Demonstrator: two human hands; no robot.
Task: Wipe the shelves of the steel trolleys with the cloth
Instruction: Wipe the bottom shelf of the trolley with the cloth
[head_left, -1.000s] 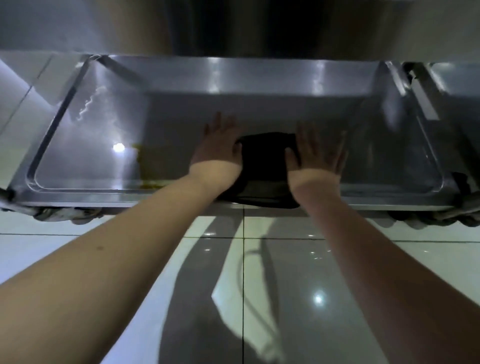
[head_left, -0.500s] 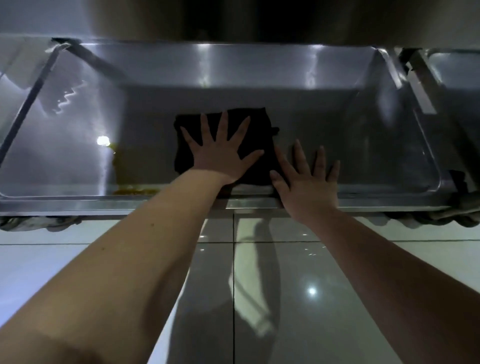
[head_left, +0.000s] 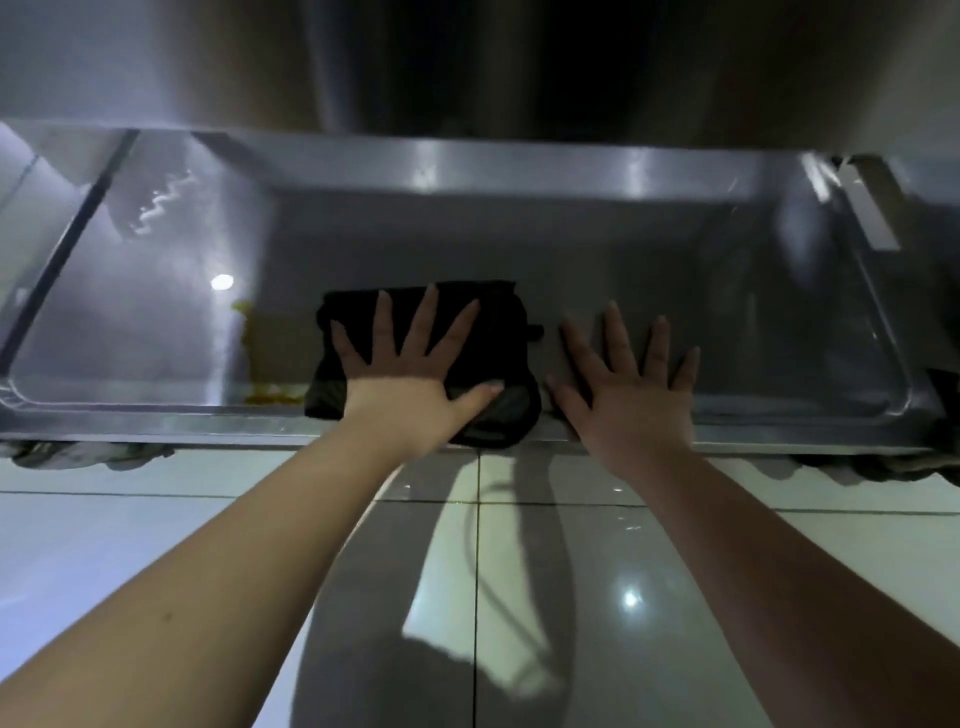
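Left hand (head_left: 415, 384) flat, palm down, fingers (head_left: 422, 325) splayed and pointing away from the body, thumb out toward the right hand; dark cloth (head_left: 498, 332) pinned under palm and fingers. Right hand (head_left: 631, 395) also flat with fingers spread, just beside the left thumb tip, pressing bare steel shelf (head_left: 753, 322), nothing under its fingers. Both forearms bare, extended forward and converging toward the hands.

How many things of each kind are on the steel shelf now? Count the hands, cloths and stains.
Hands: 2, the left hand on the cloth, the right hand on the bare shelf
Black cloth: 1
Yellow stain: 1
Total: 4
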